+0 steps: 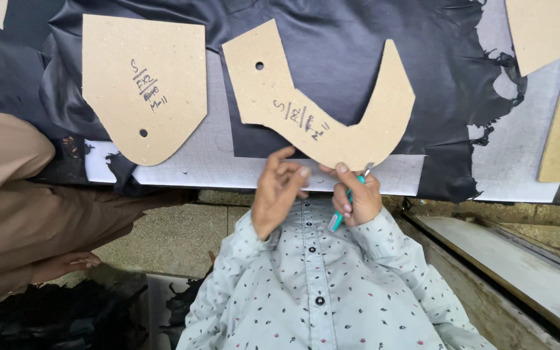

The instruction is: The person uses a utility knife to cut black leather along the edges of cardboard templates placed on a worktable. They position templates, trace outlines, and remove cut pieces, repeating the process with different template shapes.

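Cardboard template on black leather, left hand fingers curled empty, right hand gripping teal knife

Knife blade tip hidden behind right hand grip; cardboard piece at 1 o'clock cut by top edge; black leather partly under curved template.
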